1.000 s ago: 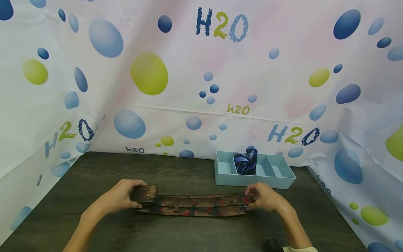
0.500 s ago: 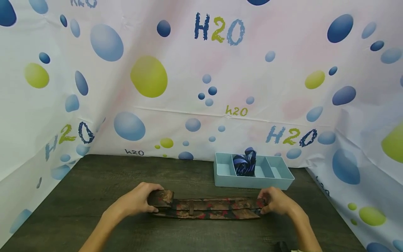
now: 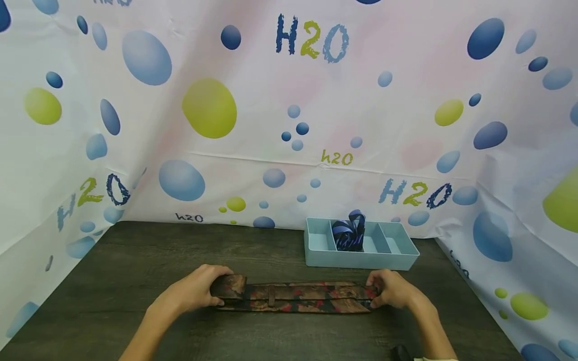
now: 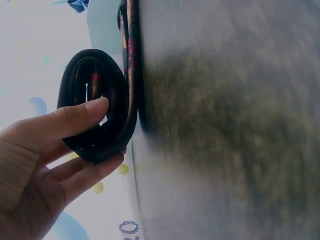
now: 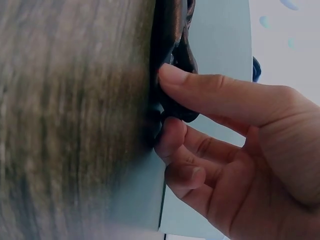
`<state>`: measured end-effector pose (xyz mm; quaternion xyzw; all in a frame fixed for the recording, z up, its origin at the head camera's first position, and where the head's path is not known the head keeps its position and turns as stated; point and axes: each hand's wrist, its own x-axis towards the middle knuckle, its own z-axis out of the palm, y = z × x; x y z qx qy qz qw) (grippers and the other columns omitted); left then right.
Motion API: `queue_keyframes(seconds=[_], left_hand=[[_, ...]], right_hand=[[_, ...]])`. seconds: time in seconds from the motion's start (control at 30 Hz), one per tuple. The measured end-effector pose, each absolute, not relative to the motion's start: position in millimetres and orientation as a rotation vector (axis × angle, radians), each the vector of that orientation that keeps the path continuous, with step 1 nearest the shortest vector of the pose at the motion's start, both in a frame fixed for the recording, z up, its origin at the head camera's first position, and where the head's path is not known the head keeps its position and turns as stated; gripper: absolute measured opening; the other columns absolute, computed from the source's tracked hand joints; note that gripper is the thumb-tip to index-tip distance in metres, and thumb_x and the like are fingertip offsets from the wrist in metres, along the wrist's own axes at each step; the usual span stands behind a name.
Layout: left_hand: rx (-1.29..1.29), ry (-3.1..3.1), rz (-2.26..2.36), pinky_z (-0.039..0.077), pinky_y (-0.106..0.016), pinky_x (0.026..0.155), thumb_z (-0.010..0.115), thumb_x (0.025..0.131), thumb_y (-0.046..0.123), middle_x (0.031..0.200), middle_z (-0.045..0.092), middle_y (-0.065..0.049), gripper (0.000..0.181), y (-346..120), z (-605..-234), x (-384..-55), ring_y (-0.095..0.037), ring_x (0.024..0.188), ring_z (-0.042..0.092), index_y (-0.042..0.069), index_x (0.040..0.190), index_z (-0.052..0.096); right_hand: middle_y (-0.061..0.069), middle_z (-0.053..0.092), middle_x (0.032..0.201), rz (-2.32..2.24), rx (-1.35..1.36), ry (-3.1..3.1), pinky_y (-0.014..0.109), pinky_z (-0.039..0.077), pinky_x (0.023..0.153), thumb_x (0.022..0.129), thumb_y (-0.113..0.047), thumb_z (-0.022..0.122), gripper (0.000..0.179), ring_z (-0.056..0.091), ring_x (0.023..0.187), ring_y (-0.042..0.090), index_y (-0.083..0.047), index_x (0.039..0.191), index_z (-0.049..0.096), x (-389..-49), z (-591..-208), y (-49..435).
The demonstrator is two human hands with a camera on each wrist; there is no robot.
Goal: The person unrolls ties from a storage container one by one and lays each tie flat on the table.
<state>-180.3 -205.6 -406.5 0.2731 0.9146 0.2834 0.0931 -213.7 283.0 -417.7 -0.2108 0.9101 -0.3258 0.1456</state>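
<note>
A brown necktie [image 3: 311, 291] with a red and dark pattern lies stretched across the table, its left end wound into a roll. My left hand [image 3: 195, 288] holds that roll [image 4: 94, 102] by its edges, the thumb across the coil and the fingers beneath it in the left wrist view. At the tie's far right end, my right hand [image 3: 392, 290] pinches the folded fabric [image 5: 177, 92] between thumb and fingers, close to the tabletop. A narrow keeper loop [image 3: 271, 296] crosses the back of the tie near the roll.
Behind my right hand stands a light blue divided box [image 3: 361, 259]. A rolled blue striped necktie [image 3: 348, 235] sits in its middle compartment. White sheeting [image 3: 253, 175] with blue and green dots rises behind the dark wooden table [image 3: 189, 245]. A small black object [image 3: 400, 353] shows at my right wrist.
Both hands have shifted to the right with the brown necktie between them, mostly in the first half second. Since then they have stayed nearly still.
</note>
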Motion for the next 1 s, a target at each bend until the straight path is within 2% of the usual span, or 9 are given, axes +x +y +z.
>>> queue_keyframes(seconds=[0.47, 0.77, 1.0], left_hand=[[0.727, 2.754, 0.76, 0.052, -0.06, 0.097, 0.091, 0.078, 0.008, 0.134, 0.063, -0.021, 0.064, -193.3, -404.4, -171.4, -0.046, 0.124, 0.059, -0.001, 0.134, 0.062], [0.861, 2.798, 0.742, 0.053, -0.056, 0.098, 0.09, 0.08, 0.007, 0.136, 0.064, -0.018, 0.066, -187.8, -402.4, -170.5, -0.042, 0.124, 0.061, 0.001, 0.138, 0.061], [0.801, 2.824, 0.756, 0.053, -0.061, 0.096, 0.09, 0.077, 0.003, 0.14, 0.061, -0.021, 0.074, -204.5, -394.7, -166.2, -0.047, 0.126, 0.058, 0.003, 0.143, 0.058]], right_hand=[[0.0, 0.059, 0.08, -0.913, -0.57, 2.654, 0.032, 0.043, 0.062, 0.07, 0.001, 0.091, 0.035, 0.049, 0.07, 0.015, -0.005, 0.091, 0.065, -215.6, -420.8, 283.1], [-0.002, 0.06, 0.079, -0.909, -0.571, 2.644, 0.034, 0.044, 0.062, 0.07, -0.001, 0.091, 0.034, 0.049, 0.069, 0.015, -0.006, 0.09, 0.064, -216.3, -423.3, 286.2], [0.0, 0.059, 0.08, -0.92, -0.532, 2.647, 0.033, 0.043, 0.063, 0.07, 0.003, 0.09, 0.035, 0.049, 0.07, 0.018, -0.005, 0.091, 0.064, -213.1, -420.1, 281.3]])
